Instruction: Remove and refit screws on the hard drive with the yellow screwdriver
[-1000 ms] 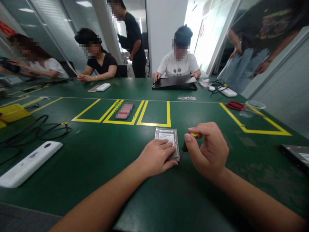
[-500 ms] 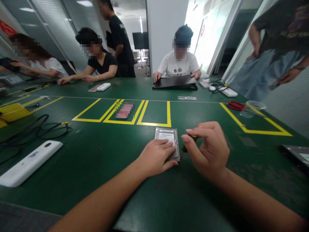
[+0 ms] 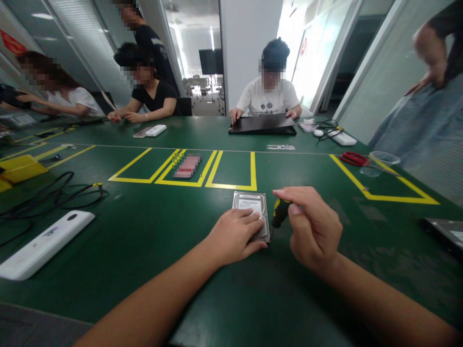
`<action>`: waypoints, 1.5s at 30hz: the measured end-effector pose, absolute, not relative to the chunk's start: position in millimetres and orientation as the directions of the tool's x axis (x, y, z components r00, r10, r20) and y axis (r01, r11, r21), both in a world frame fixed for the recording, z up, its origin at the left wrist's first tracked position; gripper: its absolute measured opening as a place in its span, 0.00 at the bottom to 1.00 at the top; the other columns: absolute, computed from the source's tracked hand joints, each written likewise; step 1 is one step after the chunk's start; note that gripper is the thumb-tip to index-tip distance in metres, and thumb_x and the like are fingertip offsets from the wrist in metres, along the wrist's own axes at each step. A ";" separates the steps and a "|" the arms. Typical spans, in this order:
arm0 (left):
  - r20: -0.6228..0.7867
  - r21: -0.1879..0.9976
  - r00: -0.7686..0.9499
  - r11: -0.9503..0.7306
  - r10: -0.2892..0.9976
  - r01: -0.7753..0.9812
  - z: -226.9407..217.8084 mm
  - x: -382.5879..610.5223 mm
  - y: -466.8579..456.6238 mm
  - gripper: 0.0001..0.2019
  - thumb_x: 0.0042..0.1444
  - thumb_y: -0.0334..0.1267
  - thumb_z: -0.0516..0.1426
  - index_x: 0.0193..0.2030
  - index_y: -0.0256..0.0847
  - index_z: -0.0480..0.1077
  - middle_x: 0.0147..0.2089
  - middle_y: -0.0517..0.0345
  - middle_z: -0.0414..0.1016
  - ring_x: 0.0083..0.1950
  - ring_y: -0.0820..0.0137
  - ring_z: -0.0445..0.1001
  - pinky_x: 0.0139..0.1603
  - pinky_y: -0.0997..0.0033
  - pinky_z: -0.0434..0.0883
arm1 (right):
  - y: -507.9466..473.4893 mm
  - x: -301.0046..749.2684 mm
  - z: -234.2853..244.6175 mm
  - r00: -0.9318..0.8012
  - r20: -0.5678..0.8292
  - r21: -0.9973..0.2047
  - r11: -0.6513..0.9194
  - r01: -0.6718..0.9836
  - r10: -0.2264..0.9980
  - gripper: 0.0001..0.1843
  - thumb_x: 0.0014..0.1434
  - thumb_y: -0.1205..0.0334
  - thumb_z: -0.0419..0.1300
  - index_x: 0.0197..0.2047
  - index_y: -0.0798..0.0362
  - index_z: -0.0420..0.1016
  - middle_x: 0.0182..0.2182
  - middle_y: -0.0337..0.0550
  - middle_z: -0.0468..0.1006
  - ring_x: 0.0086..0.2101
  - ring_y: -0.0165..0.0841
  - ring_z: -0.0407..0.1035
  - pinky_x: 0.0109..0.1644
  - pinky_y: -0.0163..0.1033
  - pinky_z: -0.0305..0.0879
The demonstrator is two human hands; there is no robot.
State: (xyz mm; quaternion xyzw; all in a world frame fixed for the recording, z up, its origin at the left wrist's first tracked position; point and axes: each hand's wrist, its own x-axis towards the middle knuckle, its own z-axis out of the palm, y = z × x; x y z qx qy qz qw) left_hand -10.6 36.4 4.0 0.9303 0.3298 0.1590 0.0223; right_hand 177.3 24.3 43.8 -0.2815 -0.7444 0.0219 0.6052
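A silver hard drive with a white label lies on the green table. My left hand rests over its near half, fingers across the top and thumb along the near edge, holding it against the table. Part of the label is hidden by those fingers. In my right hand is a small screwdriver with a black and yellow handle, pinched between thumb and forefinger. It stands nearly upright, and its thin shaft points down at the drive's right edge near the corner. Whether the tip touches a screw I cannot tell.
Yellow tape marks rectangles on the table; a pink phone-shaped item lies in one. At left are a white power strip and black cables. A clear plastic cup and another dark device lie right. Several people surround the table.
The screwdriver has become more upright, and my right forefinger now lies over the handle's top end with the thumb drawn back. My left hand and the drive stay put. Standing people have shifted.
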 end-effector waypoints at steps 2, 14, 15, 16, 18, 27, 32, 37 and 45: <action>0.283 0.149 0.731 -0.781 0.621 0.606 3.7 -10.7 36.1 0.20 0.64 0.52 0.55 0.54 0.40 0.70 0.52 0.50 0.76 0.60 0.54 0.70 0.58 0.53 0.68 | 24.6 177.5 42.7 -0.106 0.891 -0.371 0.841 0.393 0.442 0.16 0.60 0.73 0.53 0.48 0.55 0.76 0.41 0.47 0.78 0.43 0.37 0.72 0.46 0.47 0.68; 0.281 0.169 0.726 -0.777 0.627 0.606 4.0 -10.7 36.2 0.20 0.64 0.52 0.55 0.56 0.43 0.69 0.54 0.51 0.76 0.61 0.54 0.69 0.59 0.53 0.67 | 27.6 176.5 41.8 -0.093 0.911 -0.330 0.847 0.417 0.402 0.14 0.56 0.71 0.61 0.47 0.52 0.75 0.37 0.44 0.72 0.38 0.33 0.68 0.40 0.42 0.66; 0.280 0.168 0.727 -0.778 0.627 0.606 3.8 -10.8 36.3 0.20 0.64 0.52 0.55 0.55 0.42 0.69 0.54 0.51 0.76 0.61 0.54 0.69 0.59 0.53 0.67 | 27.0 177.1 41.8 -0.104 0.907 -0.337 0.850 0.404 0.409 0.14 0.58 0.70 0.59 0.48 0.53 0.76 0.39 0.45 0.74 0.40 0.35 0.69 0.42 0.44 0.67; 0.278 0.166 0.728 -0.778 0.626 0.606 3.7 -10.9 36.3 0.19 0.64 0.52 0.55 0.54 0.42 0.69 0.54 0.51 0.76 0.60 0.54 0.70 0.58 0.53 0.67 | 26.3 177.7 41.9 -0.117 0.902 -0.343 0.855 0.388 0.415 0.15 0.59 0.70 0.57 0.49 0.54 0.76 0.41 0.47 0.75 0.42 0.37 0.70 0.44 0.46 0.67; 0.274 0.161 0.731 -0.779 0.625 0.606 3.4 -11.1 36.4 0.18 0.64 0.52 0.55 0.51 0.41 0.70 0.52 0.52 0.76 0.60 0.54 0.70 0.57 0.54 0.67 | 25.2 178.5 41.9 -0.139 0.895 -0.353 0.864 0.358 0.423 0.17 0.61 0.71 0.53 0.51 0.54 0.75 0.45 0.49 0.77 0.46 0.39 0.71 0.48 0.50 0.68; 0.287 0.174 0.724 -0.778 0.627 0.604 1.5 -11.2 36.8 0.21 0.64 0.52 0.56 0.57 0.42 0.69 0.55 0.51 0.76 0.62 0.53 0.69 0.60 0.51 0.66 | 27.2 178.2 40.6 -0.142 0.896 -0.334 0.850 0.406 0.420 0.17 0.58 0.73 0.57 0.50 0.53 0.75 0.41 0.47 0.78 0.42 0.37 0.72 0.45 0.47 0.68; 0.280 0.175 0.725 -0.776 0.629 0.606 2.3 -11.4 36.3 0.22 0.64 0.52 0.55 0.59 0.43 0.68 0.56 0.52 0.75 0.62 0.54 0.69 0.59 0.52 0.66 | 28.6 177.2 40.5 -0.127 0.892 -0.352 0.844 0.405 0.433 0.16 0.56 0.73 0.60 0.48 0.52 0.75 0.40 0.45 0.77 0.40 0.36 0.71 0.44 0.45 0.68; 0.281 0.171 0.725 -0.776 0.628 0.607 3.3 -11.4 36.3 0.21 0.64 0.52 0.55 0.58 0.43 0.68 0.56 0.52 0.75 0.61 0.54 0.69 0.58 0.53 0.67 | 27.0 177.7 42.1 -0.126 0.894 -0.351 0.848 0.397 0.429 0.15 0.57 0.72 0.60 0.48 0.54 0.76 0.41 0.47 0.76 0.42 0.36 0.71 0.45 0.45 0.68; 0.296 0.143 0.728 -0.782 0.618 0.606 1.8 -11.6 37.1 0.18 0.63 0.52 0.56 0.49 0.41 0.71 0.51 0.51 0.76 0.57 0.56 0.72 0.56 0.55 0.69 | 25.6 177.7 41.7 -0.135 0.885 -0.382 0.860 0.338 0.446 0.19 0.60 0.74 0.54 0.51 0.53 0.76 0.44 0.47 0.79 0.44 0.38 0.73 0.47 0.48 0.69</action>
